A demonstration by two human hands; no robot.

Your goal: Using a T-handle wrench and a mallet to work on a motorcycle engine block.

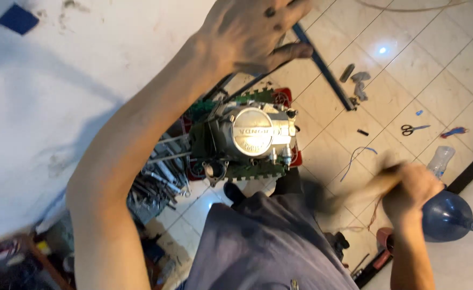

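Nearest, grey trousers are filling the bottom edge. The right hand is closing in a fist around a wooden handle, too blurred to tell the tool. A blue jug is sitting just behind it. Beyond the knees, the engine is resting on a green-and-red stand on the tiled floor, its round silver cover bearing raised lettering. Farthest, the left hand is gripping a dark bar, fingers cut off at the top edge.

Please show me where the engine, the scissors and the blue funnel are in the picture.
engine [252, 131]: head view, on its round silver side cover.
scissors [408, 129]: head view, near the pivot beside the dark handles.
blue funnel [447, 214]: head view, on its wide rounded body.
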